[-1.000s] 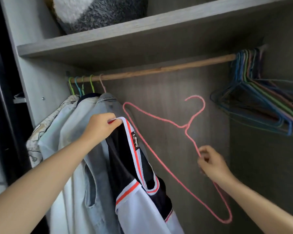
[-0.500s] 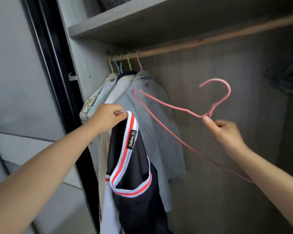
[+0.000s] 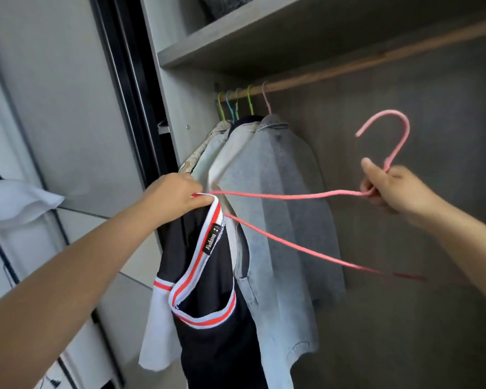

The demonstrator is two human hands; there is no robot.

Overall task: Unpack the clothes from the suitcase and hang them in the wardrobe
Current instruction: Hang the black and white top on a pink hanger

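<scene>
Left hand [image 3: 177, 196] grips shirt collar [image 3: 212, 234]; right hand [image 3: 396, 189] grips pink hanger [image 3: 292, 195].

Left hand [image 3: 177, 193] grips the striped collar of the black-and-white shirt [image 3: 208, 290], which dangles in front of the wardrobe's left side. Right hand [image 3: 396, 189] pinches the pink hanger [image 3: 292, 195] at its neck, hook up, one arm tip reaching the collar. Behind, a pale denim shirt [image 3: 281, 209] hangs at the rail's [image 3: 348, 70] left end among other garments.
</scene>
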